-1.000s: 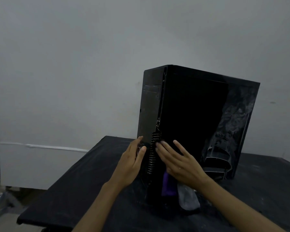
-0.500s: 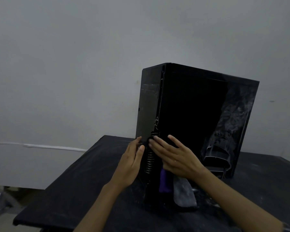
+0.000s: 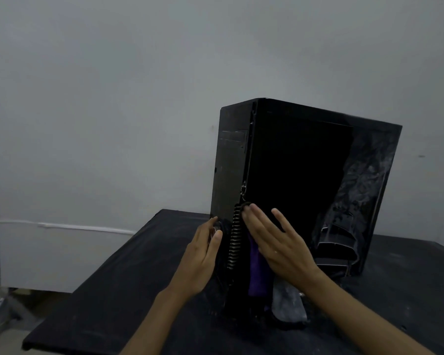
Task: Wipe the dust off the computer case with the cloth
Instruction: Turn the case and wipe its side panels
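Two bare hands are seen at the lower front corner of the computer case (image 3: 300, 175), which stands upright on the black table (image 3: 118, 290), near the grey wall (image 3: 113, 98). The left hand (image 3: 200, 260) is laid against the narrow front panel of the case, with the fingers straight and close together; nothing is held in it. The right hand (image 3: 280, 244) is pressed flat on the dark side panel, its fingers spread and straight, and the cloth (image 3: 258, 272) is kept under the palm against the panel. The cloth is purple where it hangs below the hand, and a grey part of it reaches down to the table beside the case. Between the two hands a ribbed vent strip (image 3: 235, 242) runs along the corner edge. Pale dust is still seen on the far right part of the side panel, and the table surface is also marked with dust.
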